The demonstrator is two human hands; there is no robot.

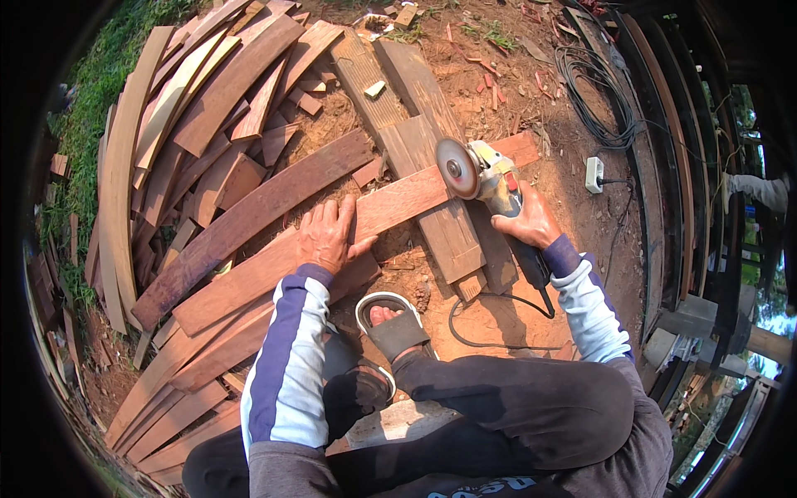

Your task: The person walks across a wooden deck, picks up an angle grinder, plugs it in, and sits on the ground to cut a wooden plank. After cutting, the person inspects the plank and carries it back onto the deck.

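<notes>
The right hand (531, 217) is wrapped around a grinder (500, 181), just right of the middle of the frame. Its round disc (454, 168) is at a long red-brown board (398, 203). The left hand (326, 236) lies flat on that board. A thick plank (449, 239) sits underneath. Piled wood (237, 83) fills the upper left.
</notes>
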